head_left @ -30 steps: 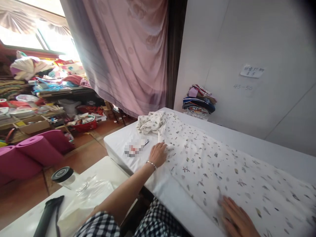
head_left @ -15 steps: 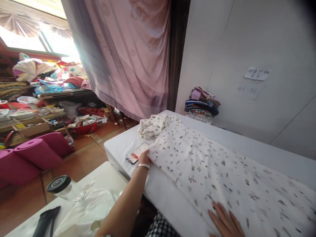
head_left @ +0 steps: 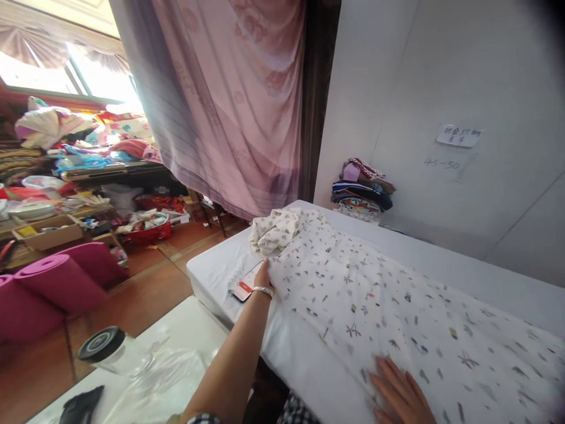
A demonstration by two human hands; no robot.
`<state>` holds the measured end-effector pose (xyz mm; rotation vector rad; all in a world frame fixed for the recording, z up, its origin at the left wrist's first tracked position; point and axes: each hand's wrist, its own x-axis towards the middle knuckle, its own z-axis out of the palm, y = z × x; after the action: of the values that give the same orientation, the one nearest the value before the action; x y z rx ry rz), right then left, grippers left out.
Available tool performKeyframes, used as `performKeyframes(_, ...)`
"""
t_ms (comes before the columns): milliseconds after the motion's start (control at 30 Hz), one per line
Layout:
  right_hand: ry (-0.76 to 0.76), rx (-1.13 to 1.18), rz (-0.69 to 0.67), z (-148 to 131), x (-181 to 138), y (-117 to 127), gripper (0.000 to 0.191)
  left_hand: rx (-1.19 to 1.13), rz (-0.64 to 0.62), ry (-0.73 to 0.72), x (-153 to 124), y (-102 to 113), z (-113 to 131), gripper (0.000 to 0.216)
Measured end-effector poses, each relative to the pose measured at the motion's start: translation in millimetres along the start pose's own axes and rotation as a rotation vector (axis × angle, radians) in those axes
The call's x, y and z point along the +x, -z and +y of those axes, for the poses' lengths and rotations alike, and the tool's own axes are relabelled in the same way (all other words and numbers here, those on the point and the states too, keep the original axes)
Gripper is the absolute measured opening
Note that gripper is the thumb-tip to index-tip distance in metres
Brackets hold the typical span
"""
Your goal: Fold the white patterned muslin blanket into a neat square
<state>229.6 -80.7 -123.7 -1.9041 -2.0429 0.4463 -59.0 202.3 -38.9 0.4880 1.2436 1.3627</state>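
A white cloth (head_left: 397,312) printed with small leaves lies spread over a white padded table (head_left: 291,347). My left hand (head_left: 263,273) reaches forward to the cloth's near left edge, its fingers tucked under the fabric and hidden. It sits right beside a phone (head_left: 246,282) lying on the table. My right hand (head_left: 399,393) rests flat on the cloth at the lower right, fingers stretched out. The far end of the cloth is bunched in a heap (head_left: 276,229).
A pile of folded clothes (head_left: 362,185) stands against the wall at the table's far end. A second white surface at lower left carries a black-lidded jar (head_left: 102,346), clear plastic wrap (head_left: 152,383) and a dark object (head_left: 79,406). Pink rolls (head_left: 62,282) lie on the floor at the left.
My left hand slid from on top of the cloth to its edge by the phone, and the edge has been drawn back, uncovering the phone. My right hand stays flat.
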Motion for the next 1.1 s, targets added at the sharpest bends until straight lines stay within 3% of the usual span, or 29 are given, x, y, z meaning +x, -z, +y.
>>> performKeyframes(100, -0.072, 0.211, 0.007, -23, 18, 14, 0.044, 0.212, -0.005, -0.183, -17, -8, -6, 0.022)
performKeyframes(233, -0.228, 0.552, 0.007, -57, 57, 34, 0.049, 1.065, -0.353, -0.775, -51, -16, -31, 0.04)
performKeyframes(300, -0.256, 0.661, 0.049, -67, 77, 40, 0.05, 1.375, -0.509, -0.931, -64, -17, -43, 0.041)
performKeyframes(367, -0.264, 0.708, 0.101, -70, 94, 39, 0.049, 1.487, -0.578, -0.915, -69, -16, -49, 0.035)
performKeyframes(433, -0.261, 0.718, 0.121, -69, 103, 33, 0.046, 1.49, -0.572, -0.812, -66, -16, -48, 0.035)
performKeyframes(533, -0.228, 0.706, 0.117, -63, 108, 19, 0.044, 1.394, -0.49, -0.651, -51, -24, -38, 0.036)
performKeyframes(667, -0.184, 0.631, 0.155, -57, 105, 5, 0.041, 1.342, -0.367, -0.553, -24, -51, -28, 0.027)
performKeyframes(800, -0.183, 0.644, 0.171, -58, 103, 7, 0.037, 1.352, -0.311, -0.46, -6, -73, -35, 0.024)
performKeyframes(900, -0.216, 0.663, 0.192, -68, 112, 18, 0.032, 1.357, -0.311, -0.417, 1, -78, -41, 0.018)
performKeyframes(1100, -0.393, 0.853, -0.002, -93, 176, 26, 0.043, 1.376, -0.33, -0.369, 12, -73, -37, 0.007)
